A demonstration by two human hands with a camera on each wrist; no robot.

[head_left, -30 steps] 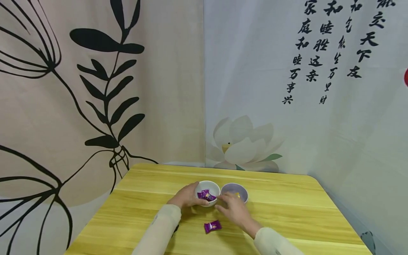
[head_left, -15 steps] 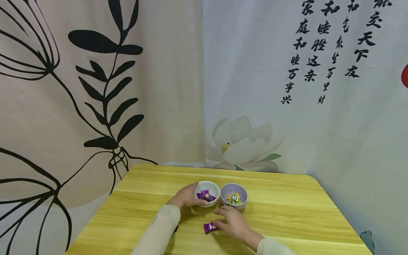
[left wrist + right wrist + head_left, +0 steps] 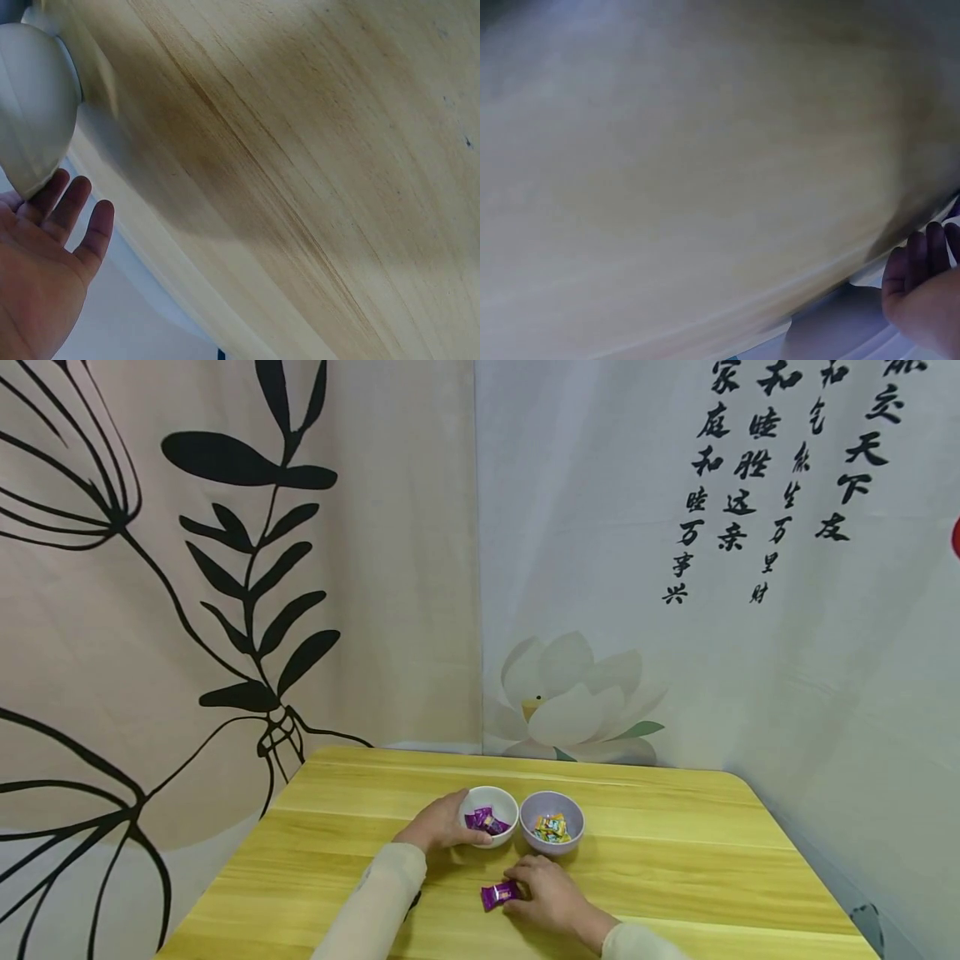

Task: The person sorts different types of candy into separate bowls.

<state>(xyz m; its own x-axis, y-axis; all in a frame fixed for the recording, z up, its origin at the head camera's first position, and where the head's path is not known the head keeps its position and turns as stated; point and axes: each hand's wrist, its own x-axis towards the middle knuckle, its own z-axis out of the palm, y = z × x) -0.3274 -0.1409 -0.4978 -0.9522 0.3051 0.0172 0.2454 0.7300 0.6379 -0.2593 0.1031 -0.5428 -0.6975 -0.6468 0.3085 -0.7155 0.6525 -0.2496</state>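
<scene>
My left hand [image 3: 438, 822] holds the white bowl [image 3: 507, 797] by its left side, thumb near the front rim. Several purple-wrapped candies [image 3: 486, 820] lie inside that bowl. In the left wrist view, fingers of the left hand [image 3: 45, 277] reach the bowl's [image 3: 37, 105] edge. On the table in front of the bowls is a single purple-wrapped candy [image 3: 498, 896]. My right hand [image 3: 551, 893] pinches its right end between thumb and fingers. The right wrist view shows the right hand [image 3: 922, 292] only at its edge, with curled fingers; the candy's hold is mostly hidden there.
A pale purple bowl [image 3: 531, 839] with several yellow-wrapped candies [image 3: 552, 828] stands right beside the white bowl. Below them is the yellow wood-grain table [image 3: 675, 852]. A small dark object [image 3: 415, 899] shows partly behind the left sleeve. A printed curtain [image 3: 405, 568] hangs behind the table.
My right hand has come down from over the purple bowl toward me and to the single candy, uncovering the yellow candies. The left hand stays on the white bowl.
</scene>
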